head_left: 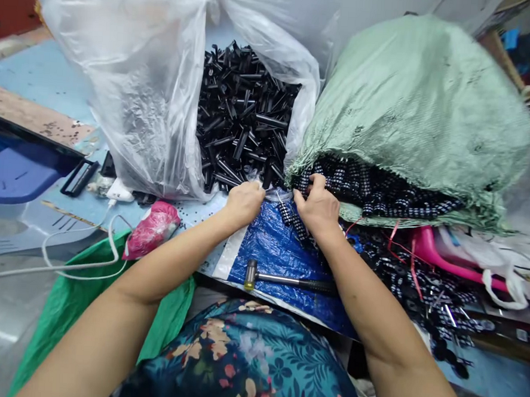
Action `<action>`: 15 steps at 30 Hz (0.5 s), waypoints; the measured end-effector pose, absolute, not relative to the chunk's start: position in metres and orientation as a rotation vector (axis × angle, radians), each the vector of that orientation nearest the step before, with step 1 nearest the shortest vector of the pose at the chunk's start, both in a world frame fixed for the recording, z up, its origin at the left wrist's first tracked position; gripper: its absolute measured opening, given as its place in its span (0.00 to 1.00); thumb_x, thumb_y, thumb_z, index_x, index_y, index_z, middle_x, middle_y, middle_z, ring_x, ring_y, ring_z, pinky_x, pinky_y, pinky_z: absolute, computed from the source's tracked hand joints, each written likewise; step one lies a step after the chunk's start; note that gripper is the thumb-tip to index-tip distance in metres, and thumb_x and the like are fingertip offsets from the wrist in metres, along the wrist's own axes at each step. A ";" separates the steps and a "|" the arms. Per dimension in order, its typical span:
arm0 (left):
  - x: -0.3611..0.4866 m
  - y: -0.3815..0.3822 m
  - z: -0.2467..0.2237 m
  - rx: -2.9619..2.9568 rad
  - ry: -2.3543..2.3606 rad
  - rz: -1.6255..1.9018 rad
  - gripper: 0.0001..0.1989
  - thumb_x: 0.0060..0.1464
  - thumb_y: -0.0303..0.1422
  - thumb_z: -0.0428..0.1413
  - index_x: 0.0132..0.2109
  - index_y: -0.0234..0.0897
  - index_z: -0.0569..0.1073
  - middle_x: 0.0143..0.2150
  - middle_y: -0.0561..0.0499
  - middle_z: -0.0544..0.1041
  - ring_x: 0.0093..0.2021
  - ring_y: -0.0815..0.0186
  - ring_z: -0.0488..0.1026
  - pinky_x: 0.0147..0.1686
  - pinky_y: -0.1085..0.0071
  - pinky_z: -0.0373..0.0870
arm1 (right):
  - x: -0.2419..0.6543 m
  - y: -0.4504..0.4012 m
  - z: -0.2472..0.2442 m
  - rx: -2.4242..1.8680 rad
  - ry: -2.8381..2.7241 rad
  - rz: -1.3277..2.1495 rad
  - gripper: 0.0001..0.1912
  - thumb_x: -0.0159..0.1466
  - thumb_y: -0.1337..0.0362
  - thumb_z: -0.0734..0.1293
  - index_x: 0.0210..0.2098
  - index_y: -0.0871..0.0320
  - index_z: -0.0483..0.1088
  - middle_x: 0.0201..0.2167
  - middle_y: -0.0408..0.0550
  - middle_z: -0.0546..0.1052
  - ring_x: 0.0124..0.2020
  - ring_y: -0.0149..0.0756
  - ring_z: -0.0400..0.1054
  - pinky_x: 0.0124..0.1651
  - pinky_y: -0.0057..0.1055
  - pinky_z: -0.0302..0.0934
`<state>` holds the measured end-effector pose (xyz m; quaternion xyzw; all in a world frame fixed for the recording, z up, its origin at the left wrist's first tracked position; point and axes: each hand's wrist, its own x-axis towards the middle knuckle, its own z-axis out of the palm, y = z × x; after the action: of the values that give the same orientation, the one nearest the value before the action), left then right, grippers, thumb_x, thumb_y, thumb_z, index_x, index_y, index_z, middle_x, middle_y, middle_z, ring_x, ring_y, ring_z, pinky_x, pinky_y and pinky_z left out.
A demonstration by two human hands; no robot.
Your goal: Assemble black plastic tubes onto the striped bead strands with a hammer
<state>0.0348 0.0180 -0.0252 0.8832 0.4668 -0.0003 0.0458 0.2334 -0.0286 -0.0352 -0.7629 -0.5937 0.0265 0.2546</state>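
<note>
Here, the left hand (245, 203) is pinching a plastic bag (138, 110), right hand's (319, 208) grip unclear. A hammer (282, 280) is lying near the counter's (196, 218) front edge.

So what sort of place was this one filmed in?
Probably a small workshop, at a workbench: a clear plastic bag full of black parts, a green woven sack of patterned black pieces, and a hammer on a blue sheet.

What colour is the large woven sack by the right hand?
The large woven sack is pale green, best seen in the head view.
</note>
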 end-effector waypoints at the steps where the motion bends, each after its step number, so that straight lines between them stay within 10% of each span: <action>1: 0.026 0.014 -0.023 2.662 1.452 0.027 0.15 0.63 0.26 0.48 0.43 0.33 0.80 0.41 0.38 0.79 0.45 0.55 0.75 0.38 0.64 0.64 | 0.235 -0.028 -0.035 -2.071 -1.589 0.107 0.27 0.64 0.55 0.67 0.58 0.62 0.63 0.37 0.55 0.81 0.34 0.47 0.75 0.40 0.40 0.64; 11: -0.027 -0.034 -0.019 1.053 1.150 0.754 0.26 0.56 0.57 0.54 0.36 0.36 0.70 0.34 0.46 0.80 0.24 0.68 0.74 0.23 0.73 0.67 | 0.233 -0.139 -0.039 -1.279 -0.916 1.196 0.28 0.66 0.42 0.62 0.55 0.55 0.65 0.32 0.46 0.77 0.27 0.34 0.70 0.30 0.33 0.66; 15: 0.004 -0.060 -0.023 0.815 1.002 0.801 0.23 0.47 0.45 0.67 0.37 0.38 0.63 0.30 0.54 0.78 0.17 0.75 0.67 0.17 0.79 0.57 | 0.204 -0.146 -0.036 -1.237 -0.592 1.342 0.27 0.67 0.38 0.59 0.43 0.56 0.70 0.30 0.45 0.74 0.27 0.32 0.68 0.27 0.30 0.64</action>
<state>0.0036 -0.0599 -0.0228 0.3694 0.4540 0.3629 0.7251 0.2044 -0.1459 -0.0357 -0.5278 -0.2526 0.5726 0.5742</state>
